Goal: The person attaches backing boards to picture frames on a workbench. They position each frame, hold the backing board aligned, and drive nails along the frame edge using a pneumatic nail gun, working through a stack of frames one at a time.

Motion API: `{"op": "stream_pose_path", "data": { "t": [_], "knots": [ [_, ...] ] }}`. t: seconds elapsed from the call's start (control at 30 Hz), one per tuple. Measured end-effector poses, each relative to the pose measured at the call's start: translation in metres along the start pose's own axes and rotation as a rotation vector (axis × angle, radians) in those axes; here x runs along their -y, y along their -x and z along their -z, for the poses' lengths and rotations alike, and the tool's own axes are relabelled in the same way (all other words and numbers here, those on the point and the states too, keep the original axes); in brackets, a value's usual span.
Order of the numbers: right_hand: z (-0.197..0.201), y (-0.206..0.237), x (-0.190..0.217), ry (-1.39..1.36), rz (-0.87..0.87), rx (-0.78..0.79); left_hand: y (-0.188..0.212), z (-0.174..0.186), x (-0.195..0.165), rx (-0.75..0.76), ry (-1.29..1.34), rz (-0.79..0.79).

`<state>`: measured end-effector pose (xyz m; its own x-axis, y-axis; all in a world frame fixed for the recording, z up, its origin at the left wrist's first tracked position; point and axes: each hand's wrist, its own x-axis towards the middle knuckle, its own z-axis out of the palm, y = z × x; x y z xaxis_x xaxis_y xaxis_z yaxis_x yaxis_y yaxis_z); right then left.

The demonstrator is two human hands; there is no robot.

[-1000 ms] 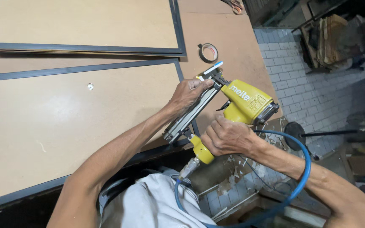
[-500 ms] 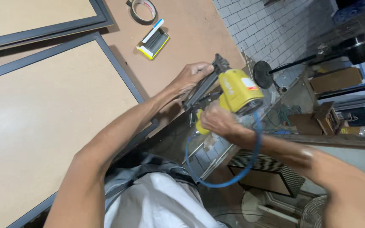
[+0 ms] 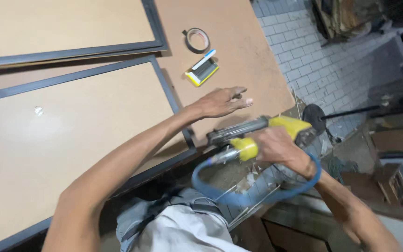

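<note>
My right hand [image 3: 278, 147] grips a yellow pneumatic nail gun [image 3: 257, 135] by its handle, with its dark magazine pointing left at the table's near edge. A blue air hose [image 3: 248, 196] loops from the gun's base below my wrist. My left hand [image 3: 220, 101] is off the gun, fingers spread, hovering flat over the brown board tabletop [image 3: 239, 46]. Just left of it lies a large tan panel [image 3: 71, 126] with a dark frame, its corner near the gun's nose.
A roll of tape [image 3: 197, 39] and a small yellow box of nail strips [image 3: 202, 71] lie on the tabletop beyond my left hand. A second framed panel [image 3: 61, 25] lies at the back. A tiled floor [image 3: 332, 60] and a fan stand [image 3: 350, 114] are on the right.
My left hand has let go of the nail gun's magazine and moved up over the tabletop. The gun has lowered and tilted to lie level at the table's edge.
</note>
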<state>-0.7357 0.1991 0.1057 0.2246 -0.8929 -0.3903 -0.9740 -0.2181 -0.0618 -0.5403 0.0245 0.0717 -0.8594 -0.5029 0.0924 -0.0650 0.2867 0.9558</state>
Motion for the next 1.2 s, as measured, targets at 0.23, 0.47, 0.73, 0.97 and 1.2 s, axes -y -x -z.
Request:
{"op": "stream_pose_path", "data": {
  "t": [0.23, 0.47, 0.73, 0.97, 1.2],
  "knots": [
    [0.004, 0.022, -0.015, -1.611, -0.02, -0.649, 0.241, 0.156, 0.048, -0.578, -0.632, 0.206],
    [-0.017, -0.028, 0.077, -2.125, 0.23, -0.775, 0.384, 0.145, 0.094, -0.652, -0.661, 0.433],
    [0.016, -0.12, 0.208, -2.119, 0.26, -0.684, 0.478, 0.19, 0.105, -0.777, -0.882, 0.343],
    [0.019, -0.188, 0.304, -1.933, 0.071, -0.605, 0.501, 0.242, 0.133, -0.855, -0.982, 0.39],
    [0.05, -0.253, 0.385, -1.784, 0.125, -0.441, 0.484, 0.277, 0.164, -1.049, -0.869, 0.4]
  ]
}}
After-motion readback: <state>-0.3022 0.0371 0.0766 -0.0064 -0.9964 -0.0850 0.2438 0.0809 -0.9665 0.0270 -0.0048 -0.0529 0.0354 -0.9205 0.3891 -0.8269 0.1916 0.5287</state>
